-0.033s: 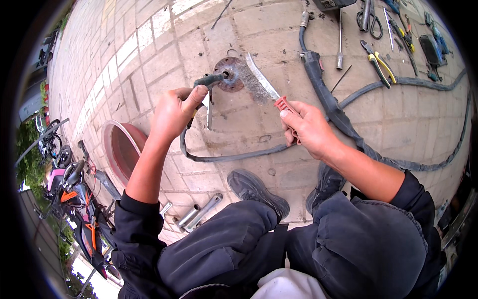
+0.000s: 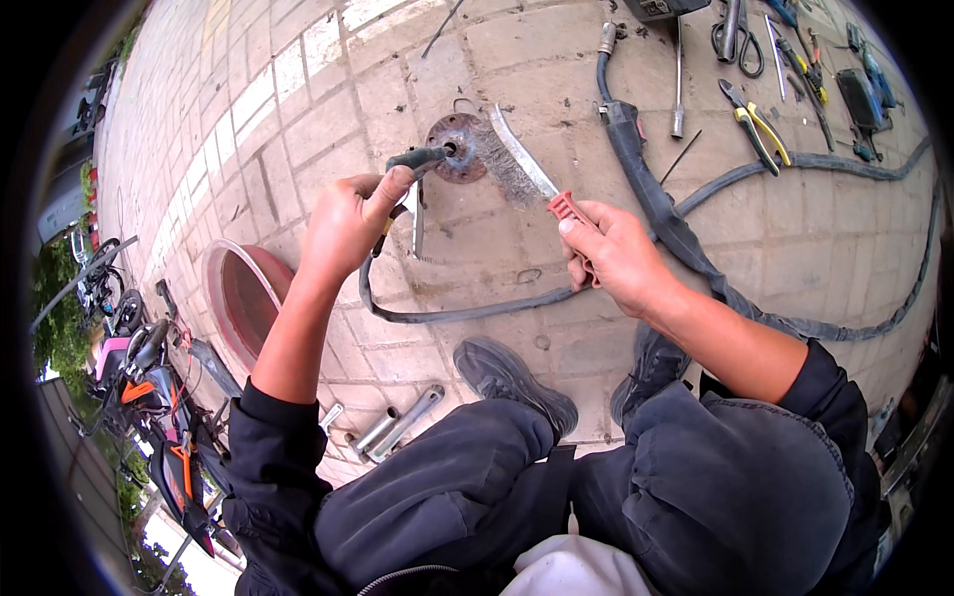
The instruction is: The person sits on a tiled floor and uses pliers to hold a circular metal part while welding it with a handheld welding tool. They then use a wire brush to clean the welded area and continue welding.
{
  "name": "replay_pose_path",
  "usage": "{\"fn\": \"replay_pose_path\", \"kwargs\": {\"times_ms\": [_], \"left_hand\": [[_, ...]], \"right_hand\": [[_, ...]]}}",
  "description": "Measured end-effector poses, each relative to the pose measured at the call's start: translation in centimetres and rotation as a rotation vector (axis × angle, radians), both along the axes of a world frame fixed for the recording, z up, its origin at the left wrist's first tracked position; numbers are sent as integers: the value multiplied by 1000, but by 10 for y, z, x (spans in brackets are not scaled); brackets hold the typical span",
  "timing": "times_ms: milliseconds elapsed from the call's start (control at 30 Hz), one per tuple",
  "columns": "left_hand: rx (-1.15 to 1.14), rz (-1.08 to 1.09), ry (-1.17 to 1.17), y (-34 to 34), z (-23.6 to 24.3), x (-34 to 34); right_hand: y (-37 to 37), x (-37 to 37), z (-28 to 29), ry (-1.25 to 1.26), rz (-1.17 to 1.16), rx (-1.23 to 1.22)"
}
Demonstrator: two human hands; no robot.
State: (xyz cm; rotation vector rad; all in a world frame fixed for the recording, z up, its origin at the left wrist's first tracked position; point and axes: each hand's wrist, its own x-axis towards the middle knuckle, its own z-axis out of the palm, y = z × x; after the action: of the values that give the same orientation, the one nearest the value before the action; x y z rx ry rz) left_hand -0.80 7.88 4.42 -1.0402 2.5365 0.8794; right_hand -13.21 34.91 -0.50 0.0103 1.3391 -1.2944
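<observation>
My left hand (image 2: 350, 223) is closed around a dark rod (image 2: 417, 159) whose far end meets the middle of a round, rusty metal flange (image 2: 459, 171) with holes near its rim. Below those fingers shows a narrow metal piece (image 2: 416, 230) with a rough edge; I cannot tell what it belongs to. My right hand (image 2: 611, 253) grips the red handle of a wire brush (image 2: 527, 164). The brush's curved back points away from me, its bristles facing the flange's right side. Whether they touch it cannot be told.
A welding torch (image 2: 626, 139) and its thick dark cable (image 2: 686, 238) curve across the paving at right. Yellow-and-black pliers (image 2: 757, 129) and several tools lie beyond. A reddish basin (image 2: 216, 283) stands left; metal tubes (image 2: 402, 425) lie by my left shoe (image 2: 512, 382).
</observation>
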Motion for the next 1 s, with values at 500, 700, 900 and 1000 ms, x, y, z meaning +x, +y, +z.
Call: {"fn": "replay_pose_path", "kwargs": {"times_ms": [500, 700, 900, 1000], "left_hand": [[326, 295, 25, 0, 21, -38], [-144, -73, 30, -16, 3, -55], [328, 110, 322, -22, -13, -47], [358, 115, 369, -22, -13, -42]], "right_hand": [[-2, 0, -50, 575, 198, 69], [-19, 13, -73, 903, 181, -123], [-7, 32, -86, 767, 40, -195], [-51, 7, -86, 666, 114, -106]]}}
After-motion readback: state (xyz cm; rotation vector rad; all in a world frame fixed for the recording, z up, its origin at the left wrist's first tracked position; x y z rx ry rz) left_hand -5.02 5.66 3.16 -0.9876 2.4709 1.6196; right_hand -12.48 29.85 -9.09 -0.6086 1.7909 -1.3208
